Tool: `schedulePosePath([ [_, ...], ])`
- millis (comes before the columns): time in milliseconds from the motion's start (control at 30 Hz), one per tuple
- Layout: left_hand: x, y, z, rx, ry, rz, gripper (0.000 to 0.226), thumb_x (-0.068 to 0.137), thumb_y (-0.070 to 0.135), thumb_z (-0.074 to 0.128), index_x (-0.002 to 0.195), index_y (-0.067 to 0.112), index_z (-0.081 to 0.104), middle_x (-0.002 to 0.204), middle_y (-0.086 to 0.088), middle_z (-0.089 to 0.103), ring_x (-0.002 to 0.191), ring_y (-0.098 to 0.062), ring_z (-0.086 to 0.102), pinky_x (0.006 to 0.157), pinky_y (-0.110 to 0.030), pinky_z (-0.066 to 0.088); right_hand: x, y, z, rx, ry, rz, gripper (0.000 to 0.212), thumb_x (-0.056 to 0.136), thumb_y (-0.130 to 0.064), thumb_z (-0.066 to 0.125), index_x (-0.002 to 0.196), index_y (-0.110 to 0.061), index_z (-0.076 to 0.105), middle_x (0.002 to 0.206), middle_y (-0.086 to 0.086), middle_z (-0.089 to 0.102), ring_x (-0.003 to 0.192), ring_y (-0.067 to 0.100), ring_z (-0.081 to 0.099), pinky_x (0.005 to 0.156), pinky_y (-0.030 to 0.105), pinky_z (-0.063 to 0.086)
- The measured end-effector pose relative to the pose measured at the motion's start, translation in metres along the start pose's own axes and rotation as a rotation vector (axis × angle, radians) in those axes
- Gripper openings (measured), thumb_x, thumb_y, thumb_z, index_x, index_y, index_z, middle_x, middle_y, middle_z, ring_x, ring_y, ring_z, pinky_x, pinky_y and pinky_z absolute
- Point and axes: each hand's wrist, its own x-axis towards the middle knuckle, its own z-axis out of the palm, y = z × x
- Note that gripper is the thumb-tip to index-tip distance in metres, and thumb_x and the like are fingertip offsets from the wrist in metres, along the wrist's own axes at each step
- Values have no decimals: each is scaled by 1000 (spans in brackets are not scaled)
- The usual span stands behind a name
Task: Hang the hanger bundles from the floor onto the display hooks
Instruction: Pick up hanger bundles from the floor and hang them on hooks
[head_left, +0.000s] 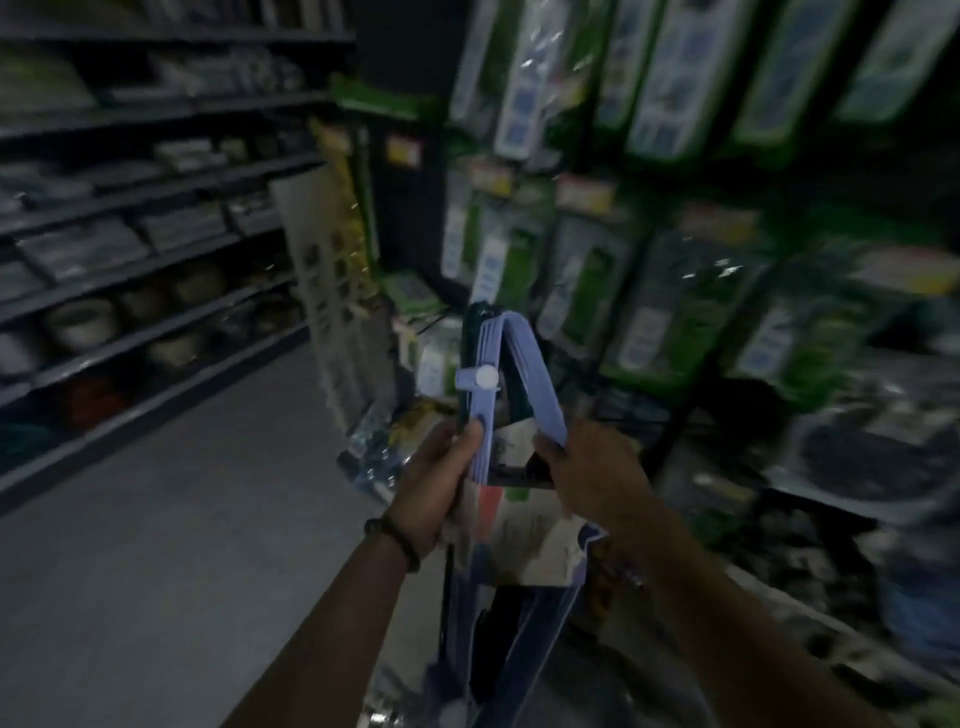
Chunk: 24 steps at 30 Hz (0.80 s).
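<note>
hanger bundle (511, 338), one, held by left grip (431, 493) and right grip (592, 478).

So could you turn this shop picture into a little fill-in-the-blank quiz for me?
1. The bundle of lilac plastic hangers is held in ____ grips: the left hand and the right hand.
2. The dark beaded bracelet sits on the ____ wrist.
3. The hanging card packets on the display are mostly ____ in colour.

Missing words: two; left; green.
</note>
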Motion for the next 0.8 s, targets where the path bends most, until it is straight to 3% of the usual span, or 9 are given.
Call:
schedulePosePath([
  [100,-12,44,67,91,-92,78,28,80,71,64,95,53,79,100,19,78,97,-7,76,81,-24,63,-66,30,-65,48,109,111,52,106,-57,50,68,-22,50,60,0,55,53,20,55,49,30,36],
  [167,-25,61,115,199,-176,104,43,82,78,57,88,41,77,97,10,76,92,-16,74,85,-32,60,-108,55,-104,103,205,171,59,105,-62,47,65,-19,51,56,4,57,50,22,56,47,30,36],
  [267,-50,76,193,321,-271,144,67,73,89,50,85,28,75,82,5,75,75,-19,71,69,-26,53,-170,103,-161,121,321,241,60,105,-58,50,61,-18,46,49,2,48,40,16,42,37,24,23],
  [333,-73,82,248,305,-303,169,51,69,88,54,76,42,75,74,11,72,70,-16,68,66,-27,52,-214,138,-198,90,401,254,58,106,-55,51,63,-17,50,50,1,51,41,16,44,37,25,22],
  [433,-103,83,337,255,-405,204,39,75,85,62,81,51,80,92,16,78,90,-16,73,88,-38,57,-280,196,-251,39,532,240,51,107,-50,50,64,-24,55,50,0,55,43,14,50,38,25,29],
  [533,-131,81,431,228,-472,226,19,79,74,65,76,61,78,82,32,76,89,-8,72,91,-34,55,-349,262,-301,46,599,272,49,109,-46,50,70,-19,62,58,4,63,51,19,58,46,33,40],
  [667,-170,82,559,245,-419,301,44,87,66,72,101,26,84,100,3,82,96,-22,77,88,-46,60,-446,341,-376,87,745,234,53,108,-51,50,67,-18,61,60,1,65,50,15,61,48,35,45],
  [733,-189,93,616,330,-371,418,57,92,62,59,97,8,77,83,-5,76,79,-29,71,71,-44,58,-487,372,-418,74,837,201,51,107,-53,52,66,-23,58,61,-2,65,49,12,59,44,29,41],
  [800,-206,112,664,410,-347,526,63,97,67,51,89,10,75,68,3,72,67,-22,67,60,-32,50,-516,400,-462,-5,881,214,40,106,-47,55,73,-26,57,60,-3,64,52,11,60,47,29,43],
])
